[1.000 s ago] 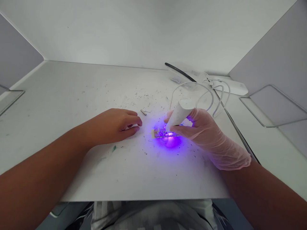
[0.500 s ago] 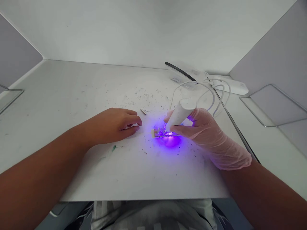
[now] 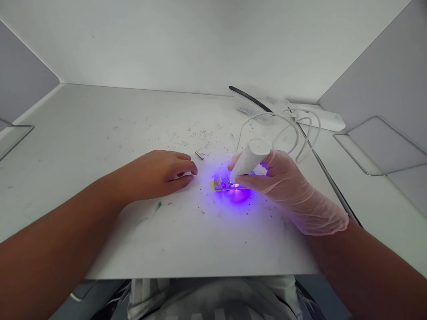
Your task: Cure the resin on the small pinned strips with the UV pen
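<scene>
My right hand (image 3: 283, 184), in a thin pinkish see-through glove, is closed round a white handheld UV lamp (image 3: 251, 156). The lamp tilts and its lower end sits over a small strip-like piece (image 3: 218, 183), pale at its left end, with clear or shiny bits along it. Violet light floods this piece and the tabletop around it; its right part is hidden by the lamp and my fingers. To the left, my bare left hand (image 3: 167, 173) rests on the table, fingers loosely bent and holding nothing. Just beyond its fingertips lies a small metal cylinder (image 3: 199, 155).
Dark specks and a greenish smear (image 3: 158, 206) dot the white table (image 3: 150, 249). A white cable (image 3: 296, 138) loops behind the lamp towards a white power strip (image 3: 320, 119). Nearby lie a black curved strip (image 3: 250, 98) and clear plastic packaging (image 3: 256, 113). Wire frames (image 3: 373, 146) flank both sides.
The lamp has tipped slightly, its top shifting a little left and down in view. My left hand stays where it was, and the violet glow continues.
</scene>
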Demonstrator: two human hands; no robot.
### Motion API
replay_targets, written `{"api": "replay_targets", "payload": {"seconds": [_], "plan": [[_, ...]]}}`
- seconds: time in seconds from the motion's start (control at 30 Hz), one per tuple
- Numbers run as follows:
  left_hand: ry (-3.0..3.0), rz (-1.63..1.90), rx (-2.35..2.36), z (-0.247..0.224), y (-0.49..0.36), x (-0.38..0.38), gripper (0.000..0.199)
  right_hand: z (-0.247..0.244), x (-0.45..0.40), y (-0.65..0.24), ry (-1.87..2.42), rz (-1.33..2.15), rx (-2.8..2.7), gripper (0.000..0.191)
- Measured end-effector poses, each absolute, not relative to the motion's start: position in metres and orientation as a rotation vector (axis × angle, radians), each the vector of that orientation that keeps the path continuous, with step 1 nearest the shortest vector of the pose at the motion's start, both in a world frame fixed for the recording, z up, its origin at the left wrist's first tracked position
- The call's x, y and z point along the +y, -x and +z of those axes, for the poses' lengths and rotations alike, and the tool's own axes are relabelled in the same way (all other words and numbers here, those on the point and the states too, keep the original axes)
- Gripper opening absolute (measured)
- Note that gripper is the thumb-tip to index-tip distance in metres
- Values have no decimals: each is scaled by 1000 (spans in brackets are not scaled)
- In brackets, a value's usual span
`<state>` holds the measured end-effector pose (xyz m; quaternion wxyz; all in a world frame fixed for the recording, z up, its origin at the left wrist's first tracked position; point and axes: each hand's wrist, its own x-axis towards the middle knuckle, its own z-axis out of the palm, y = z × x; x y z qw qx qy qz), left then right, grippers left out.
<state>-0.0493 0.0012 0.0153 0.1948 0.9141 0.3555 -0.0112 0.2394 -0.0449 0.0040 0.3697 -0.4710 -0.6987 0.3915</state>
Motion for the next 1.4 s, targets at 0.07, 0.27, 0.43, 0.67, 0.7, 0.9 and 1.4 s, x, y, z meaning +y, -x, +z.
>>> {"api": "replay_targets", "payload": {"seconds": [0.07, 0.27, 0.43, 0.67, 0.7, 0.9, 1.4], "plan": [[-2558, -31, 1002, 15, 49, 1, 34, 4, -45, -239, 1209, 1002, -1786, 16], [-2566, -32, 1004, 15, 49, 2, 35, 4, -43, -238, 1164, 1017, -1804, 17], [-2575, -52, 1012, 15, 48, 2, 36, 4, -43, -239, 1157, 1009, -1795, 16], [-2595, -40, 995, 14, 50, 2, 36, 4, -43, -239, 1155, 1014, -1807, 16], [-2599, -39, 994, 14, 50, 2, 36, 4, -43, -239, 1153, 1011, -1809, 16], [-2617, -50, 981, 16, 49, 2, 40, 5, -43, -240, 1128, 988, -1823, 14], [-2599, -28, 984, 15, 50, 2, 35, 3, -44, -242, 1106, 975, -1834, 12]]}}
